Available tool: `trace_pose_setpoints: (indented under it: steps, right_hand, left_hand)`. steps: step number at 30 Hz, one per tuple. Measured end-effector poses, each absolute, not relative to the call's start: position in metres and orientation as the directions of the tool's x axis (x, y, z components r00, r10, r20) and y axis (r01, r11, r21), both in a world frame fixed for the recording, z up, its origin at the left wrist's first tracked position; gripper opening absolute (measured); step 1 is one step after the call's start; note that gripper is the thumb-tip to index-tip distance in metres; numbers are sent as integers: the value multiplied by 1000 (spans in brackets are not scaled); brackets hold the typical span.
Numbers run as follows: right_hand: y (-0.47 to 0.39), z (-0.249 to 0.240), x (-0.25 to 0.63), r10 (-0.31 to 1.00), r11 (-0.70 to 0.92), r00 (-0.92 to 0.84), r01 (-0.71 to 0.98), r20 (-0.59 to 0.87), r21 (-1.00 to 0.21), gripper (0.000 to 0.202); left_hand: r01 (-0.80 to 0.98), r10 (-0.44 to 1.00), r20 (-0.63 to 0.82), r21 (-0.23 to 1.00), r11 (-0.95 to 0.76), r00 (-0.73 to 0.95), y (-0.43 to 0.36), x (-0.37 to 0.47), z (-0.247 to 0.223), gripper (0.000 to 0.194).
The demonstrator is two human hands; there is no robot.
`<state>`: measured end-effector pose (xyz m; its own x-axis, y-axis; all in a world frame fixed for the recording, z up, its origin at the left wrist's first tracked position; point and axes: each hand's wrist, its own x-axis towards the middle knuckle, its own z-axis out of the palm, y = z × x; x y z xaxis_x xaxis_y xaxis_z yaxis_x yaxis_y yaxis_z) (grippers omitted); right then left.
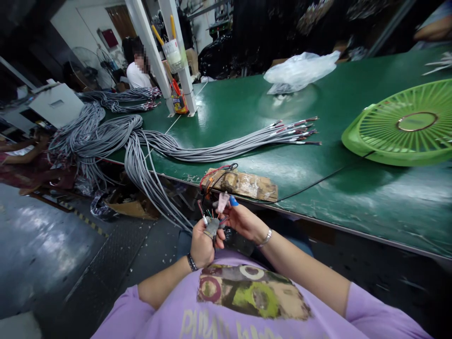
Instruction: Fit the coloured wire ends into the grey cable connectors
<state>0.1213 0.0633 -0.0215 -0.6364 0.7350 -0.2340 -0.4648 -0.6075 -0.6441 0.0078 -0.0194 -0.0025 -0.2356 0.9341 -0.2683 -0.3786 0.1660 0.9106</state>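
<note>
My left hand (202,248) is closed around the end of a grey cable, whose white collar (205,220) and thin coloured wires (212,214) stick up above the fingers. A small grey piece (212,227) shows at my left fingertips; whether it is a connector or a finger covering is unclear. Close beside it, my right hand (245,222) has its fingers drawn together at the wires, and what they pinch is partly hidden. Blue covers my right thumb tip, and a pale pink wrap (222,202) covers a fingertip. More grey cables (151,183) hang over the table edge to my left.
A worn wooden block (243,183) with red and black leads lies at the edge of the green table (318,188). Beyond it are a long cable bundle (219,149), a green fan (399,122), a plastic bag (300,70) and white posts (178,56). Other people sit nearby.
</note>
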Motion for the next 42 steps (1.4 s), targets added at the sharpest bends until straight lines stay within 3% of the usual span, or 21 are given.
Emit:
trace_pose_setpoints:
  steps: [3, 8, 12, 18, 22, 26, 30, 35, 42]
  right_hand:
    - [63, -20, 136, 625, -634, -737, -288, -257, -717, 42]
    - [65, -10, 147, 554, -585, -793, -156, -252, -796, 39]
    - [66, -1, 143, 560, -524, -781, -77, -275, -848, 33]
    - [62, 3, 139, 593, -374, -769, 1, -239, -928, 31]
    - [59, 0, 141, 638, -354, -741, -42, -208, -934, 35]
    - [54, -6, 147, 707, -447, -669, -170, -230, -878, 44]
    - [38, -10, 144, 780, -341, -606, -202, -156, -918, 40]
    - [22, -10, 132, 858, -212, -511, -248, -59, -945, 28]
    - [36, -1, 127, 823, -268, -547, -130, -157, -955, 34]
  left_hand:
    - [-328, 947, -254, 927, 181, -194, -25, 5, -5, 41]
    - [-269, 954, -246, 943, 195, -169, -29, 1, -15, 40]
    - [-207, 966, -236, 955, 211, -104, -30, -1, -19, 38]
    - [-44, 931, -334, 938, 344, 145, -29, -3, -9, 42]
    - [-52, 918, -366, 925, 378, 153, -27, -3, -7, 42]
    - [-221, 942, -328, 926, 307, -68, -26, -2, -9, 40]
    - [-275, 943, -295, 929, 246, -155, -26, -1, -10, 40]
    - [-277, 959, -268, 932, 235, -91, -26, -2, -16, 40]
    - [-100, 965, -247, 962, 255, 84, -28, -8, -14, 45]
